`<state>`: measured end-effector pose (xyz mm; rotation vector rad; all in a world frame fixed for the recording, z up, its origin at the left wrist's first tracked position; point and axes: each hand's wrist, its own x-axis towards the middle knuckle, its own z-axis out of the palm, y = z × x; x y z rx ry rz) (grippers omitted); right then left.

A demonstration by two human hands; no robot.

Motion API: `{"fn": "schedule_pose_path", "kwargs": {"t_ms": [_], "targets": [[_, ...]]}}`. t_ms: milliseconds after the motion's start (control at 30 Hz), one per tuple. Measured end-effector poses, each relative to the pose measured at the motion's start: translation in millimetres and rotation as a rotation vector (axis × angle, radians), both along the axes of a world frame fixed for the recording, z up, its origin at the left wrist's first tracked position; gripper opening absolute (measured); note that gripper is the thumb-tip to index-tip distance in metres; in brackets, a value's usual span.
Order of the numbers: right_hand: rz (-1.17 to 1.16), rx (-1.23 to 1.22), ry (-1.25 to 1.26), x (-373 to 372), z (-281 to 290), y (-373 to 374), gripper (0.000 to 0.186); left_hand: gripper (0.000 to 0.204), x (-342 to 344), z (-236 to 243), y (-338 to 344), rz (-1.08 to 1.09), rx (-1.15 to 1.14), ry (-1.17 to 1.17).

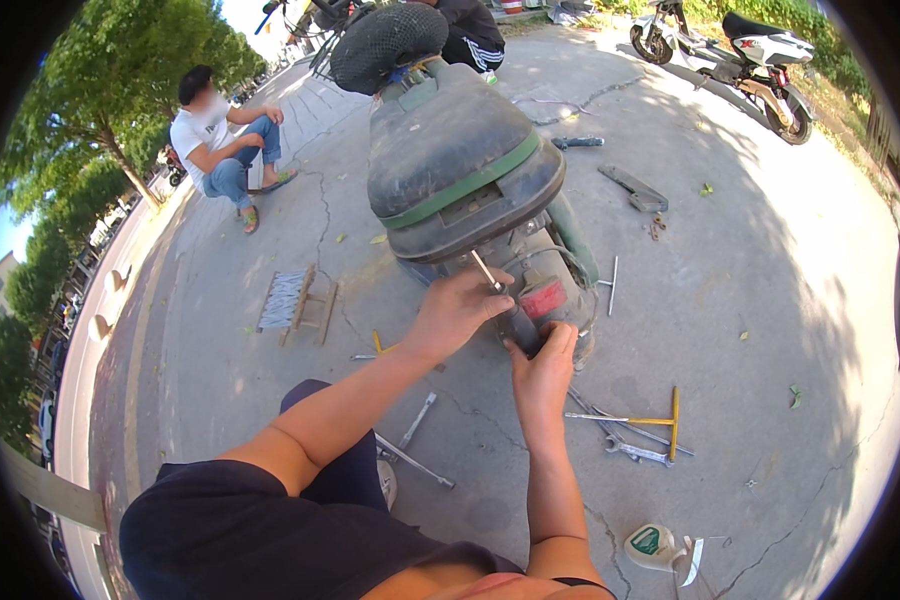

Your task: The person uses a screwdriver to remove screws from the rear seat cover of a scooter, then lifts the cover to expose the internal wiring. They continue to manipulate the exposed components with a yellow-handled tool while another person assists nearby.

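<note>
In front of me stands a dusty scooter [455,150] with a dark seat and a green stripe, its rear end toward me. My left hand [462,312] is closed at the rear, with a thin pale rod [485,268] sticking up from its fingers; the rod's lower end is hidden. Just below and to the right, my right hand [545,370] has its thumb and fingers closed around the lower end of a dark cylindrical part [516,328]. A red lens [543,299] sits right beside that part. My fingertips partly hide the contact.
Yellow-handled T-wrench [674,425], spanner [638,453] and metal rods [415,462] lie on the concrete. A small stool [295,303] stands left, a bottle [652,547] lower right. One person [220,140] squats at left, another [470,35] behind the scooter. An electric scooter [730,60] is parked far right.
</note>
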<state>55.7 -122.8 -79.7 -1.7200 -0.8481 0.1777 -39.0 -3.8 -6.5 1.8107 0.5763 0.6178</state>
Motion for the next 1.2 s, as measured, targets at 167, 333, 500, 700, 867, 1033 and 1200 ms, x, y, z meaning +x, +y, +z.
{"fn": "schedule_pose_path", "kwargs": {"t_ms": [167,333,500,700,867,1033,1200], "targets": [[0.106,0.156,-0.086,1,-7,-5,0.051,0.035,-4,-8,6,-0.076,-0.147,-0.219],[0.057,0.081,-0.095,4,-11,-1,0.048,0.036,-2,-6,6,-0.076,-0.073,-0.152],[-0.006,0.065,-0.108,-9,-7,4,0.043,0.036,-1,-7,10,0.017,-0.063,0.008],[0.002,0.142,-0.094,-4,-5,5,0.039,0.041,-6,-8,9,-0.168,-0.125,-0.182],[0.006,0.105,-0.018,-10,-11,5,0.032,0.043,-7,-7,8,-0.197,-0.127,-0.149],[0.019,0.108,-0.026,-13,-13,3,0.032,0.045,-8,-11,9,-0.198,-0.134,-0.162],[0.123,0.123,-0.004,-19,-20,3,0.031,0.039,-10,-10,7,-0.119,-0.008,-0.109]]}}
